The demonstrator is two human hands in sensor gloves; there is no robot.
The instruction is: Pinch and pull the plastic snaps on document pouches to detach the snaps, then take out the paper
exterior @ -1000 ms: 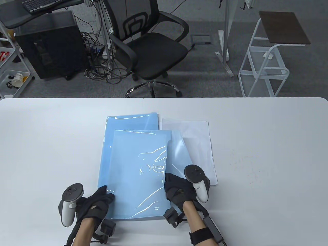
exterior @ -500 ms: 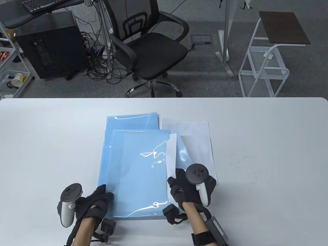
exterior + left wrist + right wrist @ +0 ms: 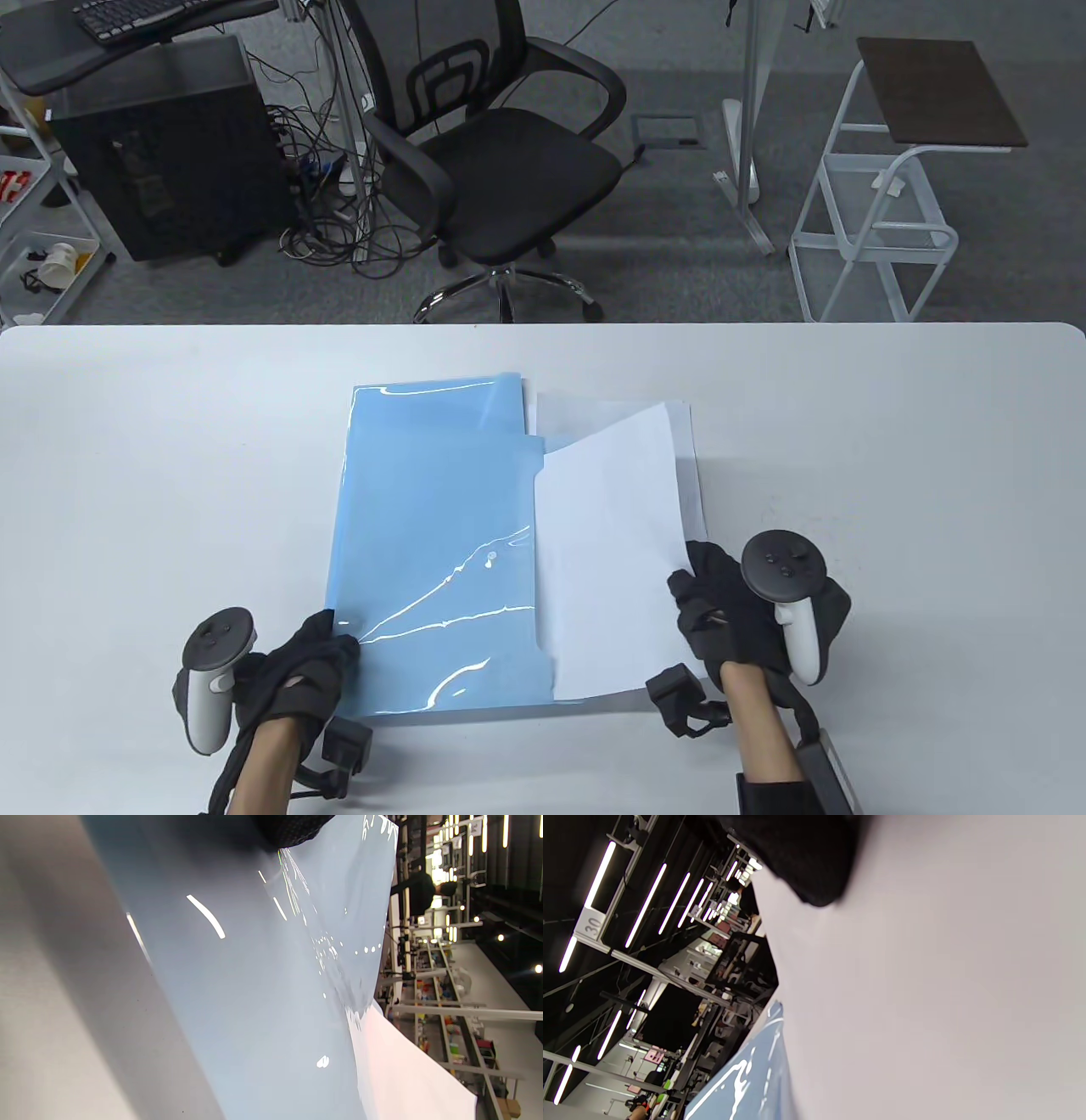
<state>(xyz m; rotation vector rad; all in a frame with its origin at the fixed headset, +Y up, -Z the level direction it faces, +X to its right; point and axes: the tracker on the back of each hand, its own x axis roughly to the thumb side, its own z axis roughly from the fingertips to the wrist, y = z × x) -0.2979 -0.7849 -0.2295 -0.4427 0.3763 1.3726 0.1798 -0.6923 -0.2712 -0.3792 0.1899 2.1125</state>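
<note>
A top blue document pouch point(image 3: 433, 577) lies on another blue pouch point(image 3: 433, 403) at the table's middle, its snap point(image 3: 491, 557) showing as a small white dot. A white sheet of paper point(image 3: 607, 560) sticks out of the top pouch's right side, almost wholly out. My right hand point(image 3: 691, 594) pinches the sheet's right edge; in the right wrist view a dark fingertip point(image 3: 814, 866) lies on the paper point(image 3: 925, 984). My left hand point(image 3: 335, 649) grips the pouch's near left corner. In the left wrist view a fingertip point(image 3: 292, 827) sits on the glossy pouch point(image 3: 263, 984).
Loose white sheets point(image 3: 691, 458) lie under and right of the pulled paper. The white table point(image 3: 891, 467) stretches wide on both sides. Beyond its far edge stand an office chair point(image 3: 501, 153), a computer tower point(image 3: 170, 144) and a white side stand point(image 3: 882, 212).
My right hand has moved right and drawn the white sheet out of the top pouch, from a narrow strip to nearly its full width. The left hand kept hold of the pouch corner.
</note>
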